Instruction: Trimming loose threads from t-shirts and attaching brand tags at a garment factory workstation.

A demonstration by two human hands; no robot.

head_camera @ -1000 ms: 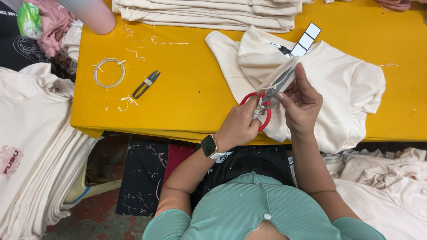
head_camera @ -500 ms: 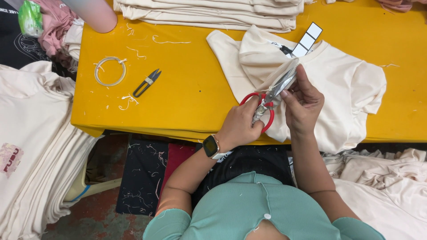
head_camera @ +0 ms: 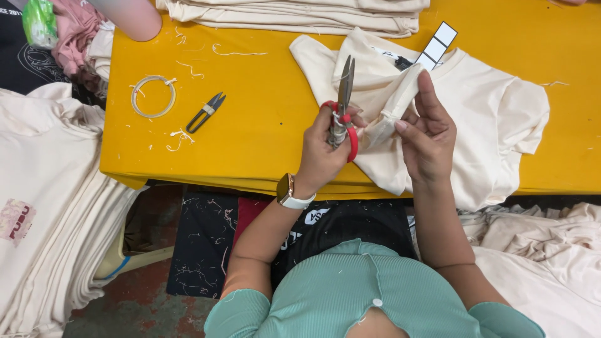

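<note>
Red-handled scissors (head_camera: 342, 106) raised in my left hand (head_camera: 325, 150), cream shirt (head_camera: 463, 119) pinched in my right hand (head_camera: 426, 134).

I judge the trimming partway through: loose thread scraps already litter the yellow table (head_camera: 263, 125), a folded stack (head_camera: 294, 12) sits at the far edge, and more shirts wait in the pile (head_camera: 50, 206) on the left (no cut is being made right now). My left fingers are clamped through the handles, blades together and pointing away. My right fingers (head_camera: 432, 100) are closed on a fold of the shirt, just right of the blades, the rest lying on the table.
</note>
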